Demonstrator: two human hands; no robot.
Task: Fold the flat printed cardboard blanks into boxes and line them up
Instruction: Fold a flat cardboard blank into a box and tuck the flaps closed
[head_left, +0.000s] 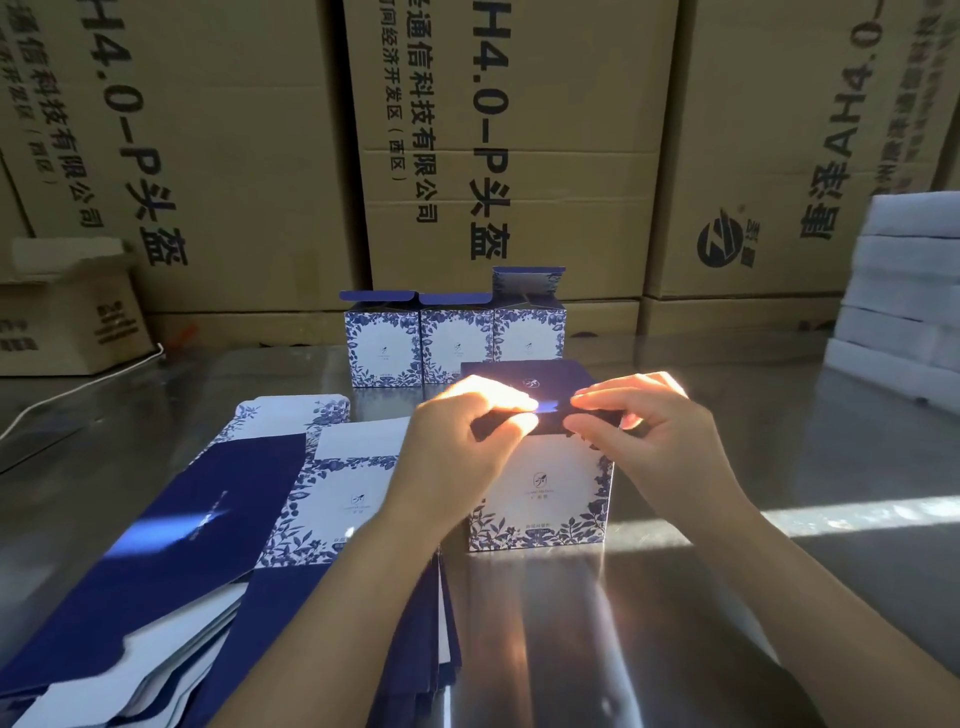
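A blue-and-white floral box (545, 493) stands upright on the table in front of me, its dark blue lid lying across the top. My left hand (462, 441) pinches the lid's front flap from the left. From the right, my right hand (644, 431) pinches the same flap. Sun glare washes out my fingertips. Behind it, three folded boxes (454, 343) stand side by side in a row, their top flaps up. A fanned stack of flat printed blanks (249, 530) lies to my left.
Large brown shipping cartons (519, 145) form a wall along the table's back. A smaller open carton (67, 317) sits at the far left with a white cable beside it. Stacked white foam pieces (904, 301) stand at the right. The shiny table surface (727, 597) reflects sunlight.
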